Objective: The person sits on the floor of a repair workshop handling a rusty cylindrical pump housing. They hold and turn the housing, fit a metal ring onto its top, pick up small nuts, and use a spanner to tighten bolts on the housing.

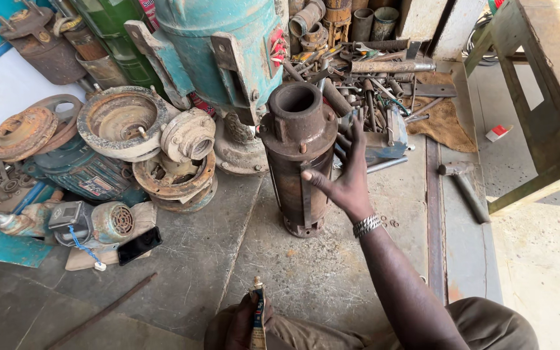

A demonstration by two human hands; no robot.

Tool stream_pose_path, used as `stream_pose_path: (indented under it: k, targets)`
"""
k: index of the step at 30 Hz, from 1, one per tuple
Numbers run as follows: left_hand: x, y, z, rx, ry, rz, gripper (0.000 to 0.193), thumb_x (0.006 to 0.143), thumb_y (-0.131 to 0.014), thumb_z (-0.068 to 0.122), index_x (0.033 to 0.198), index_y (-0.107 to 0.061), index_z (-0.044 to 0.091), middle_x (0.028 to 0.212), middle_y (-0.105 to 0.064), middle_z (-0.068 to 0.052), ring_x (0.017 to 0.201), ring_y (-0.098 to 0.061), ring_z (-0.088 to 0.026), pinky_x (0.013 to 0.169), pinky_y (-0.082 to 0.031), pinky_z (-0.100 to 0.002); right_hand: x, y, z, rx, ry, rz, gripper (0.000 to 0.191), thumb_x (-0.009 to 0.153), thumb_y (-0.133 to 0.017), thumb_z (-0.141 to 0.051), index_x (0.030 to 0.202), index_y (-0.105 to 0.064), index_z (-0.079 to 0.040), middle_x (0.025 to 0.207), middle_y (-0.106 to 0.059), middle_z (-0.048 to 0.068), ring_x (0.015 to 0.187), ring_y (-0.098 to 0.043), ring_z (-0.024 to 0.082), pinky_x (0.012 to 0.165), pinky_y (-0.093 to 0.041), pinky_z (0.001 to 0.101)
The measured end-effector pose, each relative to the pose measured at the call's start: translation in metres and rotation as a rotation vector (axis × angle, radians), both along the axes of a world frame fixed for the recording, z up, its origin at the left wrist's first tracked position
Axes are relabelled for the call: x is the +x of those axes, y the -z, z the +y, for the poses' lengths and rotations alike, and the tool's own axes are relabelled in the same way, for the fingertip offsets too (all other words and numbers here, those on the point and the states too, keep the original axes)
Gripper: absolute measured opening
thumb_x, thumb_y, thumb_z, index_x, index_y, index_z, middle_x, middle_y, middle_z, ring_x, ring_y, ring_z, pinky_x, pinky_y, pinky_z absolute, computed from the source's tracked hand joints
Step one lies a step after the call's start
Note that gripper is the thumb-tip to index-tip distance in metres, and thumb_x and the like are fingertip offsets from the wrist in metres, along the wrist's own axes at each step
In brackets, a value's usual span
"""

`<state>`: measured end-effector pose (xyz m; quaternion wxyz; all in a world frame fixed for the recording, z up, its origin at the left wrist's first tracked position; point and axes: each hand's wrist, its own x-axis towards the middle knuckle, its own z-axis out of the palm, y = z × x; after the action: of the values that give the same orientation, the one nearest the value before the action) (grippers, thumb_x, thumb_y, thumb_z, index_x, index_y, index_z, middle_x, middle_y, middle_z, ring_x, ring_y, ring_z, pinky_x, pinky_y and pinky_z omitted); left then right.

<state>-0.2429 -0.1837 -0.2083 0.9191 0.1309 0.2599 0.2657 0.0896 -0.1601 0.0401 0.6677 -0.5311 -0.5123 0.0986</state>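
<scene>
The left hand point(244, 324) is closest, low in the picture by the knee. Its fingers are closed around a small tube point(258, 319) with a blue and yellow label, held upright. The cap end points up; I cannot tell if the cap is on.

Far left lie a rusty wheel point(22, 131) and a round rusty cover point(123, 122). Below them sit a small grey motor point(102, 223) and a black phone point(139, 245) lying flat on the concrete floor point(196, 259). Behind stands a big blue-green machine point(218, 45) with a red label patch on its right side.

In the middle stands the tall rusty pipe point(298, 159), upright, open at the top. The right hand point(345, 178) is spread wide, fingers apart, palm toward the pipe's side. The thumb seems to touch it, and the hand grips nothing. It looks like nothing from the tube has gone on the pipe so far; the pipe looks dry and dusty, so most of the work seems left.

Further right lie a heap of tools point(377, 84), a hammer point(465, 185) on the floor, and a small red and white box point(499, 132) near a green wooden bench point(539, 97).
</scene>
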Motion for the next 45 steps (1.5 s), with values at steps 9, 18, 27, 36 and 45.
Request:
stream_pose_path:
  k: [9,18,27,36,45]
  targets:
    - [0.002,0.003,0.001,0.064,-0.009,0.031,0.026,0.093,-0.068,0.033,0.097,-0.063,0.008,0.066,-0.055,-0.002,0.053,-0.048,-0.014,0.045,-0.042,-0.032,0.034,-0.035,0.012,-0.189,0.157,-0.484,0.123,0.065,-0.095,-0.056,0.158,-0.035,-0.003,0.150,-0.046,0.025,0.143,-0.047,0.040,0.120,-0.041,0.0498]
    - [0.003,0.001,0.003,0.053,-0.008,-0.058,0.023,0.096,-0.067,0.031,0.099,-0.064,0.008,0.068,-0.056,-0.003,0.053,-0.049,-0.013,0.045,-0.044,-0.032,0.032,-0.039,0.009,-0.232,0.097,-0.397,0.115,0.063,-0.096,-0.053,0.147,-0.036,-0.001,0.145,-0.049,0.023,0.137,-0.053,0.034,0.114,-0.048,0.0450]
    - [0.004,-0.007,0.003,0.062,0.007,-0.084,0.025,0.096,-0.068,0.032,0.098,-0.063,0.007,0.068,-0.057,-0.003,0.054,-0.050,-0.013,0.045,-0.045,-0.032,0.068,-0.050,0.028,-0.397,-0.233,-0.144,0.133,0.055,-0.101,-0.026,0.159,-0.022,-0.006,0.161,-0.040,0.016,0.148,-0.039,0.030,0.118,-0.042,0.0464]
    - [0.002,-0.001,0.001,0.068,0.009,-0.131,0.024,0.096,-0.069,0.032,0.099,-0.064,0.009,0.069,-0.058,-0.003,0.059,-0.052,-0.014,0.048,-0.043,-0.032,0.103,-0.078,0.049,-0.481,-0.395,-0.540,0.092,0.065,-0.093,-0.018,0.144,-0.046,-0.014,0.139,-0.063,0.012,0.127,-0.064,0.029,0.105,-0.057,0.0441]
    - [-0.004,-0.015,-0.010,0.045,-0.081,0.033,0.026,0.092,-0.071,0.031,0.103,-0.068,0.007,0.069,-0.059,-0.001,0.058,-0.051,-0.012,0.049,-0.043,-0.030,0.115,-0.057,0.044,-0.353,-0.128,-0.928,0.058,0.088,-0.074,-0.020,0.142,-0.054,-0.023,0.136,-0.063,0.012,0.106,-0.073,0.031,0.097,-0.060,0.0422]
